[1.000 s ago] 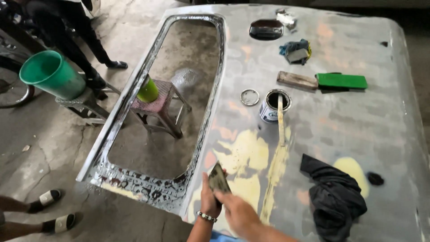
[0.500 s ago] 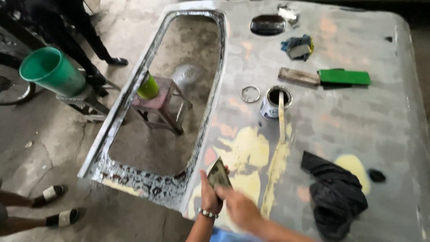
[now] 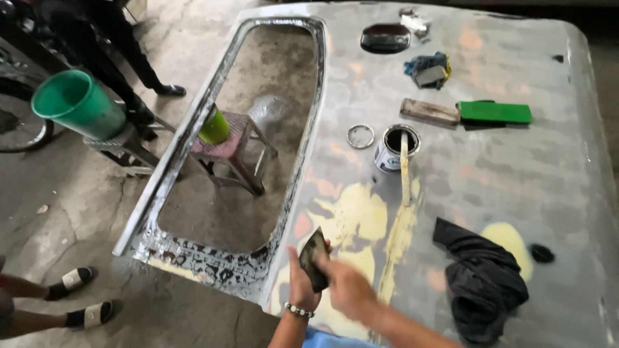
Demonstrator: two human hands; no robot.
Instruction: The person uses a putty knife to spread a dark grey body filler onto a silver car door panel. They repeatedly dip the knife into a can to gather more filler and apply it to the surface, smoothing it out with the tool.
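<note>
Left hand (image 3: pixel 303 283) wrapped around lower edge of flat dark scraper blade (image 3: pixel 314 258), fingers clamped on it, blade upright and tilted slightly, sticking up above the knuckles. Beaded bracelet (image 3: pixel 298 310) on left wrist. Right hand (image 3: pixel 348 287) blurred, just beside the blade on its right side, touching or nearly touching its lower edge; cannot tell whether right fingers closed or apart. Both hands held over near edge of grey sanded vehicle panel (image 3: pixel 516 193), above pale yellow filler patches (image 3: pixel 354 216).

On panel, further away: open small tin (image 3: pixel 394 148) with flat stir stick (image 3: pixel 405 169) leaning out of it toward the hands, its round lid ring (image 3: pixel 360 136) just beside on the left. Wooden block (image 3: pixel 429 111) touching green block (image 3: pixel 495 113) beyond the tin. Crumpled cloth with sanding pad (image 3: pixel 427 69) further back, dark oval recess (image 3: pixel 385 37) near far edge. Black rag (image 3: pixel 483 280) bunched to the right of the hands, well apart from blade.

Through window cutout in panel: small stool (image 3: pixel 235 151) with lime green cup (image 3: pixel 214 127) on it. Green bucket (image 3: pixel 77 104) on stand at left. Another person's sandalled feet (image 3: pixel 80 296) at lower left on concrete floor (image 3: pixel 58 212).
</note>
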